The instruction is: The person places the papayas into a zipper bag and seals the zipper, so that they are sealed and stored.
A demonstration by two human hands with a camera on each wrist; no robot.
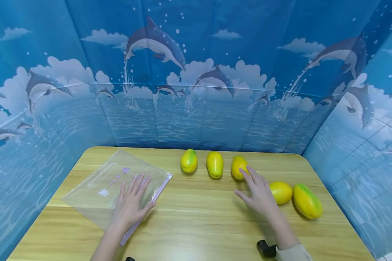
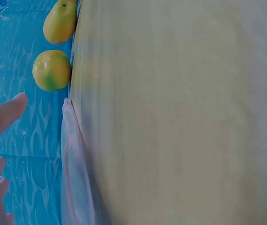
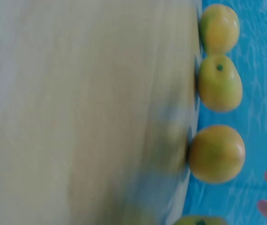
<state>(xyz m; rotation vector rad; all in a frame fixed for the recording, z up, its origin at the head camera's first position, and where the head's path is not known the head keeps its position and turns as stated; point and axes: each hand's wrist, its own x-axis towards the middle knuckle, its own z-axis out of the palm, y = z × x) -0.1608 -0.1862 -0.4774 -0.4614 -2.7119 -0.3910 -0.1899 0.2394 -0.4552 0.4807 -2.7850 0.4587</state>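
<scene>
On the left of the table lies a clear plastic zip bag [image 1: 98,188] with a lilac slider edge, flat and printed with small shapes. My left hand [image 1: 130,204] is over it with fingers spread, its thumb by the zip edge. My right hand [image 1: 259,192] has its fingers apart, and its fingertips overlap a yellow fruit [image 1: 238,165], shaped like a mango or papaya. Two similar fruits, one green-tinged [image 1: 189,161] and one longer [image 1: 214,165], stand left of it at the back. Right of this hand lie a rounder yellow fruit [image 1: 281,192] and a larger yellow-green fruit [image 1: 307,201].
The wooden table [image 1: 196,224] has rounded back corners. A blue dolphin-print curtain [image 1: 196,101] hangs close behind it and along both sides. A black wrist device [image 1: 266,249] sits by my right sleeve [image 1: 294,253].
</scene>
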